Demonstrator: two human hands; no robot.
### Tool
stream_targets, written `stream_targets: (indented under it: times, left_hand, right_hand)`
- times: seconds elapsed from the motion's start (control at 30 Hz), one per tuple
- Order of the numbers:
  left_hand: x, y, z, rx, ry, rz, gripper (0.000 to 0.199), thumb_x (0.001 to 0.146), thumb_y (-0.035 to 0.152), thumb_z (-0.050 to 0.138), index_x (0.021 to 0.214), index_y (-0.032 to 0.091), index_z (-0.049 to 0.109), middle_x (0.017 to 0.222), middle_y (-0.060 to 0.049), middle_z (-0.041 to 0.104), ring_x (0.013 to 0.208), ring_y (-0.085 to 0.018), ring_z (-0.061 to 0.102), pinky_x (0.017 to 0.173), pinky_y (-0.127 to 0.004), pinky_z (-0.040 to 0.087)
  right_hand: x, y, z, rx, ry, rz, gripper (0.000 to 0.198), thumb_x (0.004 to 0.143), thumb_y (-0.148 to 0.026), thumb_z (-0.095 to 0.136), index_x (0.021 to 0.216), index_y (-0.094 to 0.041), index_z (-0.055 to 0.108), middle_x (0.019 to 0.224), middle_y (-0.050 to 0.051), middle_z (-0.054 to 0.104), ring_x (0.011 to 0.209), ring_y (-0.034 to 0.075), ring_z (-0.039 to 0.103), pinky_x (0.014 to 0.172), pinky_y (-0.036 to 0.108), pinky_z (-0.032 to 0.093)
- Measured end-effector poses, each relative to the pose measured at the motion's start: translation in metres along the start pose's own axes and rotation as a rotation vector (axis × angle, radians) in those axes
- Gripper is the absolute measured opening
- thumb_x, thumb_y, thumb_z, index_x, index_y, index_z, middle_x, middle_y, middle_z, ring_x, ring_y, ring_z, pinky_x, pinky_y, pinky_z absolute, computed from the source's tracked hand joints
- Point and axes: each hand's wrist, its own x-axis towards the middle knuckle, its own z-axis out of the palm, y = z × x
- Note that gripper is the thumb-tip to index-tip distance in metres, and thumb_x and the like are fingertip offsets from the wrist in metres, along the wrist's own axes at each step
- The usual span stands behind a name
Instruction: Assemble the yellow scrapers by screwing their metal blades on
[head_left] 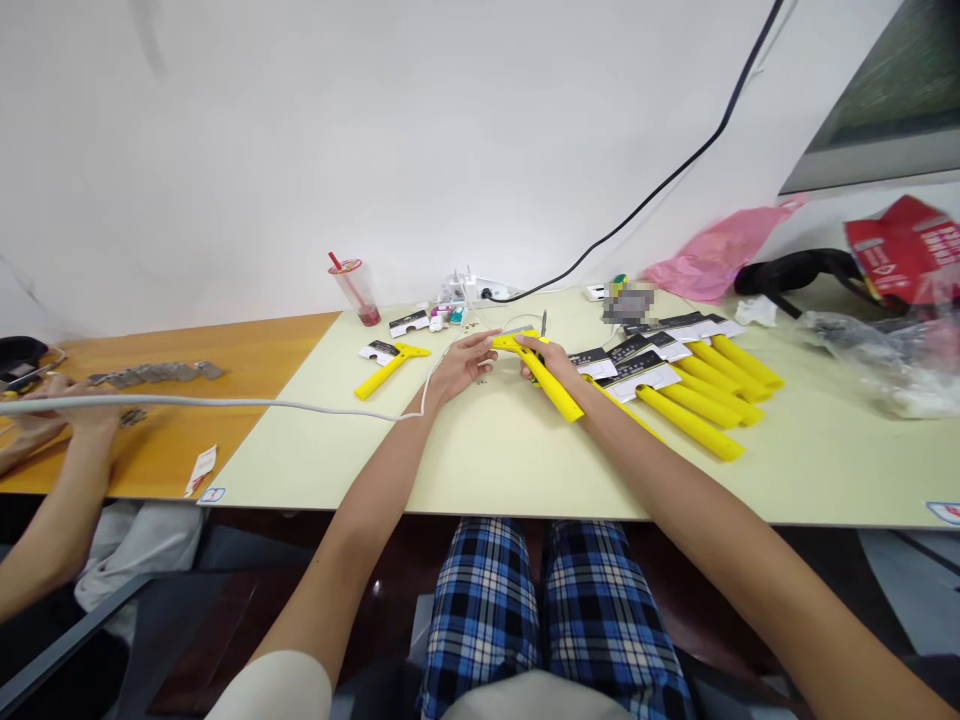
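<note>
- Left hand (461, 365): fingers pinching one head end of yellow T-shaped tool (559, 393).
- Right hand (553, 358): gripping same tool near its neck; thin dark shaft (544, 322) pokes up beside it.
- Tool held above pale table (495, 460), handle slanting down over right wrist.
- Second yellow tool (386, 375) lies left, by a card.
- Carded yellow tools (697, 425) fanned right.
- Cup (356, 290) stands near wall.

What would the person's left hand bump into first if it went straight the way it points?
Most likely the yellow tool, at its head, right by the left hand's fingertips. Beyond it sits the right hand, gripping that tool, though depth is hard to judge.
</note>
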Motion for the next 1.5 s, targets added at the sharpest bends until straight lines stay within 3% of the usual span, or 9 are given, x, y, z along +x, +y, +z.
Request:
stream_targets:
  times: [0.2, 0.4, 0.5, 0.7, 0.87, 1.03, 1.27, 1.5]
  left_hand:
    - [0.001, 0.002, -0.001, 0.099, 0.040, 0.039, 0.049, 0.079, 0.039, 0.097, 0.122, 0.021, 0.085, 0.106, -0.007, 0.076, 0.087, -0.013, 0.067, 0.073, -0.024, 0.050]
    - [0.000, 0.010, -0.009, 0.479, 0.163, 0.152, 0.046, 0.071, 0.049, 0.098, 0.101, 0.017, 0.084, 0.097, -0.007, 0.077, 0.086, -0.016, 0.064, 0.077, -0.029, 0.047]
    - [-0.003, 0.014, -0.016, 0.669, 0.125, 0.130, 0.046, 0.070, 0.053, 0.096, 0.095, 0.016, 0.082, 0.096, -0.008, 0.078, 0.085, -0.018, 0.064, 0.079, -0.032, 0.047]
    - [-0.015, 0.013, -0.030, 0.986, 0.033, 0.055, 0.043, 0.069, 0.054, 0.092, 0.087, 0.016, 0.082, 0.078, -0.003, 0.071, 0.068, -0.014, 0.048, 0.066, -0.031, 0.036]
    - [-0.024, 0.009, -0.030, 1.060, -0.001, 0.080, 0.037, 0.073, 0.051, 0.088, 0.090, 0.019, 0.082, 0.087, -0.004, 0.074, 0.077, -0.018, 0.056, 0.073, -0.032, 0.043]
    - [-0.024, 0.007, -0.027, 1.092, 0.000, 0.116, 0.031, 0.079, 0.050, 0.082, 0.086, 0.020, 0.081, 0.084, -0.005, 0.074, 0.077, -0.020, 0.058, 0.075, -0.034, 0.046]
    - [-0.019, 0.004, -0.027, 1.053, 0.075, 0.133, 0.032, 0.076, 0.052, 0.084, 0.082, 0.021, 0.078, 0.079, -0.004, 0.071, 0.075, -0.020, 0.057, 0.072, -0.034, 0.048]
    - [-0.020, -0.001, -0.027, 1.067, 0.128, 0.132, 0.026, 0.077, 0.044, 0.084, 0.083, 0.020, 0.074, 0.087, -0.006, 0.072, 0.077, -0.021, 0.058, 0.074, -0.036, 0.049]
  right_hand:
    - [-0.001, 0.000, 0.005, 0.055, 0.082, -0.009, 0.030, 0.090, -0.039, 0.084, 0.080, -0.018, 0.066, 0.053, 0.002, 0.064, 0.041, 0.013, 0.057, 0.040, 0.021, 0.047]
    - [0.001, 0.005, 0.006, 0.094, 0.255, -0.076, 0.033, 0.078, -0.033, 0.094, 0.082, -0.021, 0.064, 0.060, -0.002, 0.068, 0.046, 0.015, 0.066, 0.042, 0.022, 0.051]
    - [0.004, 0.006, 0.004, 0.092, 0.289, -0.104, 0.039, 0.075, -0.033, 0.097, 0.079, -0.023, 0.059, 0.060, -0.005, 0.065, 0.045, 0.015, 0.066, 0.040, 0.021, 0.048]
    - [0.003, 0.006, 0.003, 0.039, 0.259, -0.114, 0.045, 0.075, -0.038, 0.096, 0.076, -0.024, 0.053, 0.055, -0.005, 0.062, 0.046, 0.016, 0.066, 0.039, 0.020, 0.044]
    - [-0.002, 0.005, 0.005, 0.010, 0.244, -0.124, 0.044, 0.077, -0.040, 0.094, 0.077, -0.024, 0.053, 0.055, -0.005, 0.062, 0.045, 0.015, 0.065, 0.038, 0.020, 0.042]
    - [-0.007, 0.002, 0.004, -0.011, 0.227, -0.121, 0.045, 0.076, -0.041, 0.094, 0.078, -0.024, 0.053, 0.056, -0.005, 0.063, 0.045, 0.015, 0.065, 0.039, 0.020, 0.042]
    - [-0.005, 0.005, 0.005, 0.006, 0.208, -0.145, 0.052, 0.070, -0.043, 0.098, 0.077, -0.024, 0.051, 0.059, -0.006, 0.061, 0.046, 0.015, 0.067, 0.040, 0.021, 0.043]
    - [-0.007, 0.006, 0.005, -0.038, 0.203, -0.137, 0.050, 0.072, -0.045, 0.098, 0.078, -0.024, 0.054, 0.057, -0.005, 0.062, 0.048, 0.016, 0.068, 0.041, 0.021, 0.044]
